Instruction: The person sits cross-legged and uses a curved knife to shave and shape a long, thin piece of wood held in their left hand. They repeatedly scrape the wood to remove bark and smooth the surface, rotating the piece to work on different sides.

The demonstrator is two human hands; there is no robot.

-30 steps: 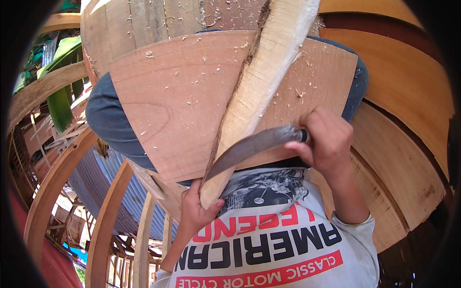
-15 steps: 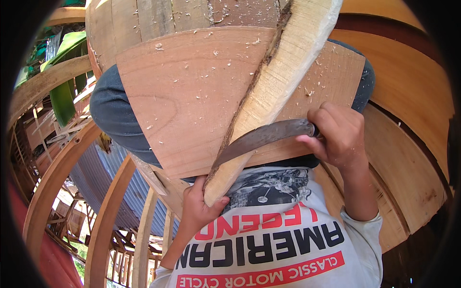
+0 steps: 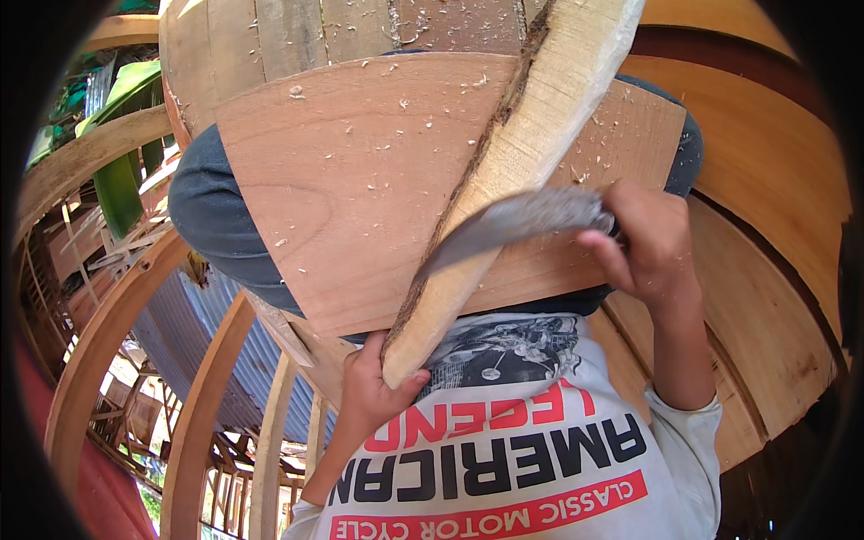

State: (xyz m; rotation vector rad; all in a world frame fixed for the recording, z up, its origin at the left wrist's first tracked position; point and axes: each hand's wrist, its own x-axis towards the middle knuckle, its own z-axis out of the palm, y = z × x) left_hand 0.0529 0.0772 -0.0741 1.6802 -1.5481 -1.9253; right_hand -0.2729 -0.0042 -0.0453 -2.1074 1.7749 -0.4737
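A long pale piece of wood (image 3: 517, 166) with a dark bark edge slants from the upper right down to my waist. My left hand (image 3: 378, 382) is closed around its near end. In my right hand (image 3: 650, 238) is a knife (image 3: 513, 225) with a broad, curved dark blade, slightly blurred. The blade lies across the wood, its tip reaching the bark edge; whether it touches cannot be told. Beneath the wood, a flat reddish-brown board (image 3: 351, 171) rests over my legs, sprinkled with small shavings. The knife's handle is mostly hidden by my fingers.
Wooden planks (image 3: 297, 40) with shavings lie beyond the board. Curved-looking wooden boards (image 3: 747, 153) run along the right. On the left are wooden railing posts (image 3: 207, 405), corrugated metal sheeting (image 3: 243, 342) and a green leaf (image 3: 117, 193).
My right hand and the knife have moved slightly away from my body, up along the wood, and a little right. My left hand and the wood stay in place.
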